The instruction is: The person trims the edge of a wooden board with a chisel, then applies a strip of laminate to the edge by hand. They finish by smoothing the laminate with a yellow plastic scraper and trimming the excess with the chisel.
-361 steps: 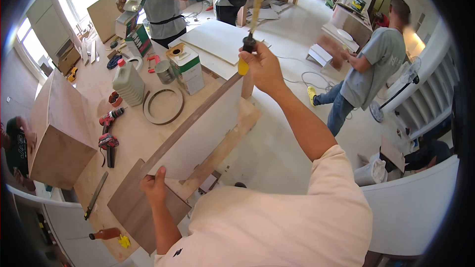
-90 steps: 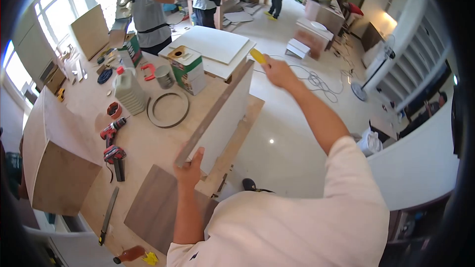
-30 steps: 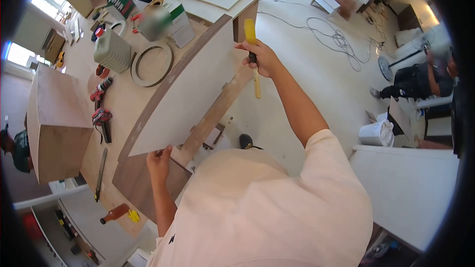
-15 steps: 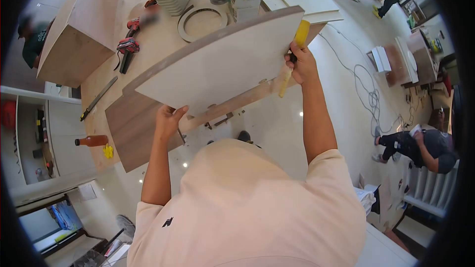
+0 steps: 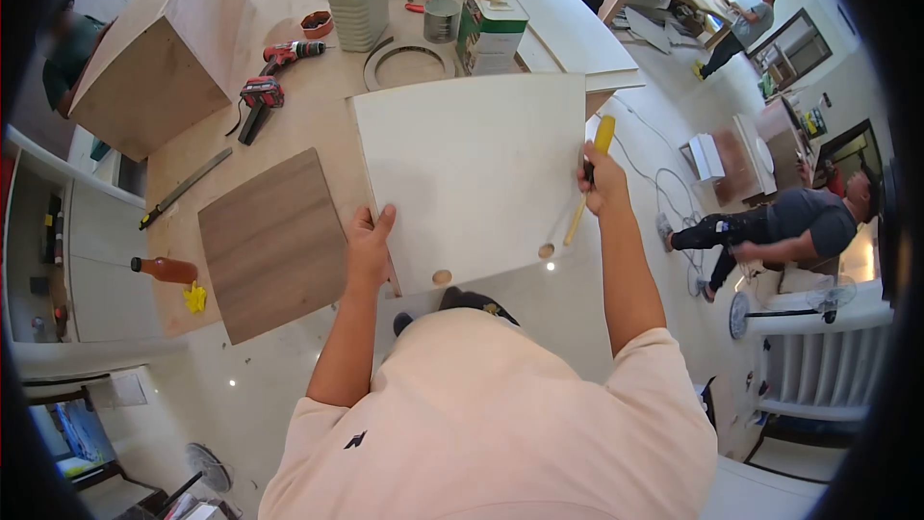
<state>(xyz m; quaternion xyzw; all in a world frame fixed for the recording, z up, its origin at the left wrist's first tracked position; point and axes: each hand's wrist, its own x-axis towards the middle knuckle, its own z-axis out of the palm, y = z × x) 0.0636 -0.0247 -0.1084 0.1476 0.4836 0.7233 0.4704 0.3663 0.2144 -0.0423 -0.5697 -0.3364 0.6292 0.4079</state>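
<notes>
Currently the panel (image 5: 472,173) spans between your hands, face toward you, two holes along the near edge. Left hand (image 5: 369,248) fingers (image 5: 385,221) are closed on the near-left corner. Right hand (image 5: 604,183) clamps the right edge plus a tool (image 5: 603,133) lying along that edge. Desk (image 5: 308,106) lies beyond the fingers.

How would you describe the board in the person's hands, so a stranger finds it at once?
At the near edge of the long workbench, the left hand and the right hand, which also grips a yellow-handled tool, hold a pale board. Unlike the dark brown board lying beside it, it has two round holes near its lower edge.
</notes>
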